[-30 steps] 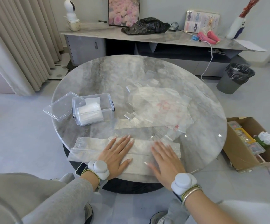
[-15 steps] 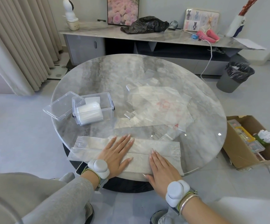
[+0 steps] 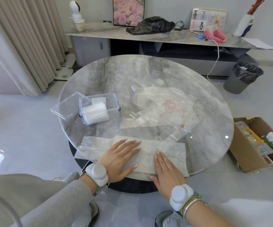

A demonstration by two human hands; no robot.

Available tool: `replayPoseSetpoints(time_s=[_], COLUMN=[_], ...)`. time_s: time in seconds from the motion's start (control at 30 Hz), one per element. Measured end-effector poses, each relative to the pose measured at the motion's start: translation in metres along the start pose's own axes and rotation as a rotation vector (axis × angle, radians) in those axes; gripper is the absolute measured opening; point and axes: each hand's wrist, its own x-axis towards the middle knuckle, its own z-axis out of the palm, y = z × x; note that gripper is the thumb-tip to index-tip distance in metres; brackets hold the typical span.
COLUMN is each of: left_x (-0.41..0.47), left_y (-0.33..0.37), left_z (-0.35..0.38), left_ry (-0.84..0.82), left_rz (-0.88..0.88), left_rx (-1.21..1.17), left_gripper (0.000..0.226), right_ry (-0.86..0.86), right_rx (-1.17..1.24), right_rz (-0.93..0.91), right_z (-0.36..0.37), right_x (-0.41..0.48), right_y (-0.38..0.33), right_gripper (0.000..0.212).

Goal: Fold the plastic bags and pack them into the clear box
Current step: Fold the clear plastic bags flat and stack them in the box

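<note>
far left: curtain (image 3: 26, 46) hanging to the floor, well clear of the round table (image 3: 109, 74). table left side: loose lid (image 3: 67, 106) lying flat, right against the left wall of the clear box (image 3: 115, 102). box is open and upright, with a stack of folded bags (image 3: 96, 113) inside, sitting toward its left half; one more small flat piece stands against the back wall. near edge of the table: one plastic bag (image 3: 96, 145) folded lengthwise into a long band running left to right, its near edge looks to hang slightly over the rim. left hand (image 3: 121, 159) lies palm down on the middle of the band, fingers straight and spread, pointing up and right, pressing it flat, gripping nothing. right hand (image 3: 167, 171) just beside it, also palm down on the band, fingers straight and together, pressing at the fold line; nothing pinched. hands are close but not touching. grey sensor pod strapped on each wrist, bangle on the right one. behind the hands, centre to right of the table: pile of unfolded bags (image 3: 162, 108), translucent, overlapping, faint red print on one, apart from the box. off the table to the right: open cardboard box (image 3: 240, 145) on the floor with mixed items; further back a grey bin (image 3: 242, 77) with a black liner
</note>
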Motion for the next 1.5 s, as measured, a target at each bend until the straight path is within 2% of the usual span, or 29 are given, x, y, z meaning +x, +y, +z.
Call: replayPoseSetpoints(time_s=[0.13,0.27,0.5,0.63,0.8,0.9,0.97,1.07,1.33,1.5], left_x=[-0.012,-0.016,-0.015,-0.015,-0.006,0.003,0.009,0.015,0.024,0.024], left_y=[0.001,-0.004,0.0,0.003,0.009,0.005,0.0,-0.008,-0.022,-0.014], left_z=[0.005,0.01,0.011,0.008,-0.007,-0.009,-0.008,-0.008,-0.004,0.001], left_ry=[0.085,0.167,0.179,0.172,0.099,0.085,0.099,0.117,0.212,0.195], left_rz=[0.159,0.248,0.256,0.158,-0.108,-0.237,-0.295,-0.328,-0.375,-0.281], left_rx=[0.057,0.123,0.128,0.02,-0.171,-0.207,-0.196,-0.144,0.066,0.049], left_gripper=[0.037,0.024,0.016,0.016,0.025,0.031,0.033,0.033,0.033,0.035], right_ry=[0.114,0.118,0.116,0.137,0.205,0.173,0.155,0.128,0.11,0.079], right_rx=[-0.028,-0.059,-0.115,-0.047,0.066,0.172,0.207,0.206,0.225,0.321], right_rz=[-0.044,-0.048,-0.086,-0.126,-0.114,-0.04,-0.007,0.033,0.113,0.242], right_z=[-0.003,-0.004,-0.003,-0.019,-0.036,-0.05,-0.059,-0.069,-0.067,-0.052], right_x=[-0.002,-0.002,-0.004,-0.007,-0.001,0.012,0.02,0.033,0.062,0.065], right_y=[-0.002,-0.003,0.003,0.006,0.019,0.031,0.038,0.04,0.045,0.048], right_gripper=[0.069,0.065,0.061,0.063,0.029,0.033,0.023,0.012,0.027,0.025])
